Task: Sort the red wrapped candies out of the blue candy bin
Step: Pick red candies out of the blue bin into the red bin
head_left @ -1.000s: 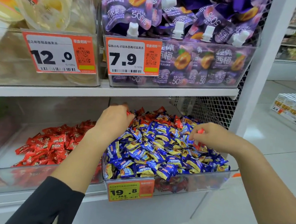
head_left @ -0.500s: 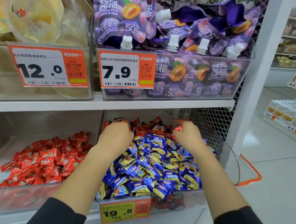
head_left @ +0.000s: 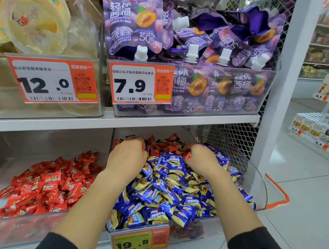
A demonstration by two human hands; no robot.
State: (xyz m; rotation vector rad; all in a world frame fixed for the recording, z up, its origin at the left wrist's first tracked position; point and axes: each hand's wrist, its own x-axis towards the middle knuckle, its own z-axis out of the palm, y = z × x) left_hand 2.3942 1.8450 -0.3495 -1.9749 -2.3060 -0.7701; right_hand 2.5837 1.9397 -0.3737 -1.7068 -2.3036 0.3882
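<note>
A clear bin on the lower shelf holds a heap of blue and yellow wrapped candies. Red wrapped candies lie mixed in at the back of that heap. My left hand reaches into the back left of the bin with fingers curled down among the red candies. My right hand is at the back middle and pinches a red candy between thumb and fingers. What my left fingers hold is hidden by the back of the hand.
A second clear bin to the left holds only red candies. A white shelf edge runs just above both hands, with pouches and jelly cups on top. A price tag hangs on the blue bin's front. A white post stands to the right.
My right hand has travelled from the bin's right side to the back middle, still pinching a red candy. My left hand stayed at the back left. The camera has tilted down and closer.
</note>
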